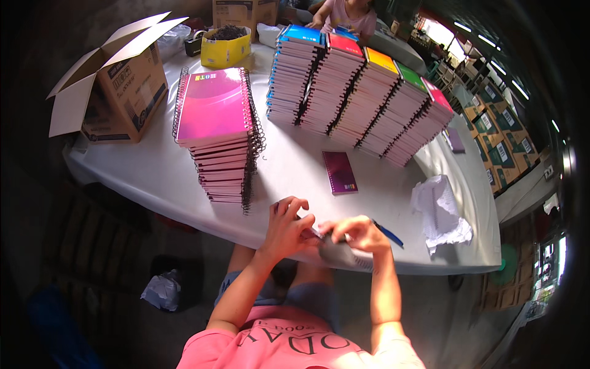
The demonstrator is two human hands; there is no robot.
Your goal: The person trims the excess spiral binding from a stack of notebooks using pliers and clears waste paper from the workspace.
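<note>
At the table's front edge, my left hand (287,226) has its fingers curled, with thumb and fingertips closed on the purple end of a small blurred object. The other side of this blurred grey-and-purple object (337,251) is pinched by my right hand (359,234). Motion smears its shape, so its kind cannot be made out. Beyond my hands a small purple notebook (340,173) lies flat on the white table. A blue pen (389,235) rests just right of my right hand. Left of my left hand stands a tall stack of pink spiral notebooks (212,114), loose wire coils bulging along its right side.
Several notebook stacks with blue (301,35), orange (381,60) and other covers line the back. Crumpled white paper (439,215) lies at right. An open cardboard box (126,95) and a yellow box (226,54) of dark coils stand left. A person (353,15) sits across.
</note>
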